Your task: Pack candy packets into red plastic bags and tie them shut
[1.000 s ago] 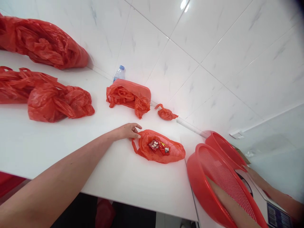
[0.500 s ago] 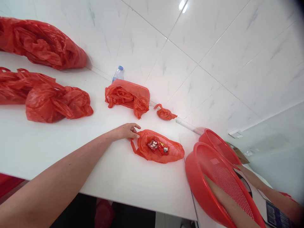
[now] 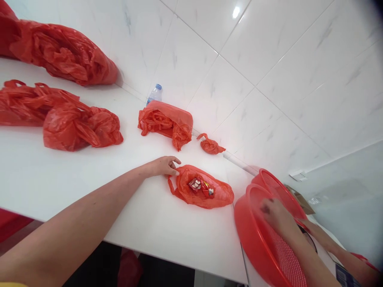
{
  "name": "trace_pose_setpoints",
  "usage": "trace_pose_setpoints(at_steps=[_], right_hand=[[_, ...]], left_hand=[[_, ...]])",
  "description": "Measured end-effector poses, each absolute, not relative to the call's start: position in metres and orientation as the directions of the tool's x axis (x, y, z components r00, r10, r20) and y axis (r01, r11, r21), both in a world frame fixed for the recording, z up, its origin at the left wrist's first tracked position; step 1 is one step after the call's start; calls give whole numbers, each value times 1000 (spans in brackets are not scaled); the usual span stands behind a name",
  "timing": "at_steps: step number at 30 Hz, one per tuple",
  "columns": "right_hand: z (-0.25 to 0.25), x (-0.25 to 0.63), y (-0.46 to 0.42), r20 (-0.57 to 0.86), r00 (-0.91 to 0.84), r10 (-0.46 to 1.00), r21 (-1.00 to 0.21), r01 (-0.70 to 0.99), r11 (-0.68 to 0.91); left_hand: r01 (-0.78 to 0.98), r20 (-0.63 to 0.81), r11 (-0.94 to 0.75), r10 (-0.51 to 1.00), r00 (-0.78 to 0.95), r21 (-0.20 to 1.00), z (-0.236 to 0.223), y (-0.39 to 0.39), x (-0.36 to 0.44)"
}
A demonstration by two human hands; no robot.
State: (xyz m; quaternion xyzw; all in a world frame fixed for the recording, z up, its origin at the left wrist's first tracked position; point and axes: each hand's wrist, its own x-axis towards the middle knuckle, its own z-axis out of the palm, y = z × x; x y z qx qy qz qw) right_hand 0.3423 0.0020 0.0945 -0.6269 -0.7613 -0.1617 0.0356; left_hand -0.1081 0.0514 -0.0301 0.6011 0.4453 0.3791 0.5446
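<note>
A red plastic bag point(image 3: 221, 196) lies on the white table with its mouth spread, and several small wrapped snacks point(image 3: 196, 184) show inside. My left hand point(image 3: 167, 165) is at the bag's left rim, thumb and curled fingers closed on the edge, index finger stretched out. Above the near red perforated basket point(image 3: 249, 235) is my right hand point(image 3: 273, 211), blurred by motion. Its fingers look curled in; what they hold, if anything, cannot be made out.
Behind the bag lie a small knotted red bag point(image 3: 212, 146), a bundle of red bags point(image 3: 170, 113) and a water bottle point(image 3: 155, 93). Larger red bags point(image 3: 80, 127) fill the left. A second basket point(image 3: 273, 183) stands at right, with another person's arm point(image 3: 329, 239) beside it.
My right hand has risen from inside the near basket to above its rim, toward the left. My left hand stays at the bag's edge. The view has shifted slightly.
</note>
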Motion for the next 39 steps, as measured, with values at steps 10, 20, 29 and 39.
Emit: trace_pose_setpoints(at_steps=[10,20,29,39], right_hand=[[96,187,13,224,-562,796,0,817,577],[67,173,9,266,-460,847,-39,873,487],[78,265,-71,373,-37,927,126,992,-11],[31,289,-126,341,-65,938,339,939,-59]], left_hand=[[133,-27,-17,946,322,991,-32,53,-109],[133,-44,3,953,299,991,-18,44,-107],[121,-49,11,950,310,993,-21,46,-107],[171,-112,68,959,261,983,-13,44,-109]])
